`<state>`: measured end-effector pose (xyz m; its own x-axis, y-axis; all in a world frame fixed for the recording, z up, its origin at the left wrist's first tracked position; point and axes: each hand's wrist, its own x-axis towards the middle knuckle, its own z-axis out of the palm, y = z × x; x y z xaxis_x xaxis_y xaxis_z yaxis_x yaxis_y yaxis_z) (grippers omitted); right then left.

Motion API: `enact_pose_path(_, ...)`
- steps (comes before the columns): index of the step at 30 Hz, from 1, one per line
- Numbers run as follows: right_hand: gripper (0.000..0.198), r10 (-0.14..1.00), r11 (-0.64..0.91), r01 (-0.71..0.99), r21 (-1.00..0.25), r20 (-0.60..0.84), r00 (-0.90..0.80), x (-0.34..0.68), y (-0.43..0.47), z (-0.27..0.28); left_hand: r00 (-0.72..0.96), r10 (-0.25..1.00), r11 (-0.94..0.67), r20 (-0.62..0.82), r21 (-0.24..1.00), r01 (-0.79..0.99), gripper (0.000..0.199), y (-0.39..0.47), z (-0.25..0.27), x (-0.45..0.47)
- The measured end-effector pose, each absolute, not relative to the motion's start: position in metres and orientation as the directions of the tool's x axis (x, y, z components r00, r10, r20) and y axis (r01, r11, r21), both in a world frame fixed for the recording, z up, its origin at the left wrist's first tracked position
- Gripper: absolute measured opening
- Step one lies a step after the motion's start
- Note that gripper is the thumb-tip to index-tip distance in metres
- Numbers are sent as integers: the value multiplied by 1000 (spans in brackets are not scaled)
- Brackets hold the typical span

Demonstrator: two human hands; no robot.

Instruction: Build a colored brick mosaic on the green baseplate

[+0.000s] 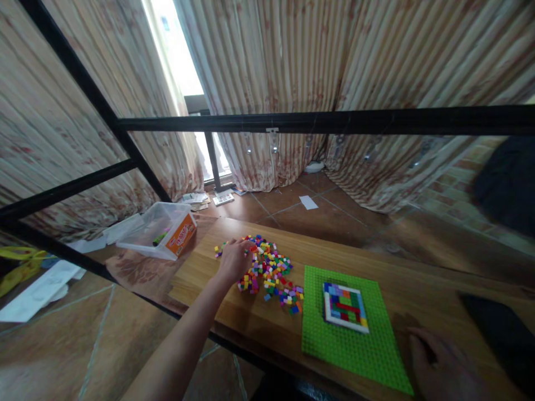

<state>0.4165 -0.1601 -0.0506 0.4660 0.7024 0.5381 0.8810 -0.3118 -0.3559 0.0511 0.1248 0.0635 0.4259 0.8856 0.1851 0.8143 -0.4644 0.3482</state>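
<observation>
My left hand [236,259] reaches over the left side of a loose pile of small coloured toy bricks [271,264]. Its fingers point down and are drawn together at the bricks; whether a brick sits between the fingertips is hidden. A green studded baseplate [343,351] lies right of the pile. On it is a square panel of bricks [346,308] with a mostly white border and blue, red, green and purple bricks inside. My right hand [438,362] rests on the table by the baseplate's right edge, loosely curled, with a gap between thumb and index finger and nothing visible in it.
The bricks lie on a wooden table [238,317]. A dark flat object [497,334] lies at its right end. Beyond the left end stands a clear plastic box [154,231] with an orange label. A black metal bar [317,121] crosses in front of the curtains [271,67].
</observation>
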Motion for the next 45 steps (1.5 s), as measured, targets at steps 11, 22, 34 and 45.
enact_pose_path(11, 26, 697, -326, 871, -367, 530, 484, 400, -156, -40, 634, 773, -325, 24, 873, 364, 32, 22, 58, 126)
enact_pose_path(22, 24, 676, -311, 856, -413, 537, 505, 398, -154, -40, 680, 728, -479, -86, 645, 595, 35, 16, 62, 179)
enact_pose_path(34, 22, 664, -307, 846, -435, 539, 518, 395, -153, -35, 706, 689, -638, -166, 323, 699, 36, 18, 73, 204)
enact_pose_path(45, 23, 667, -321, 845, -428, 531, 523, 395, -153, -37, 695, 715, -655, -74, 276, 704, 34, 9, 63, 195)
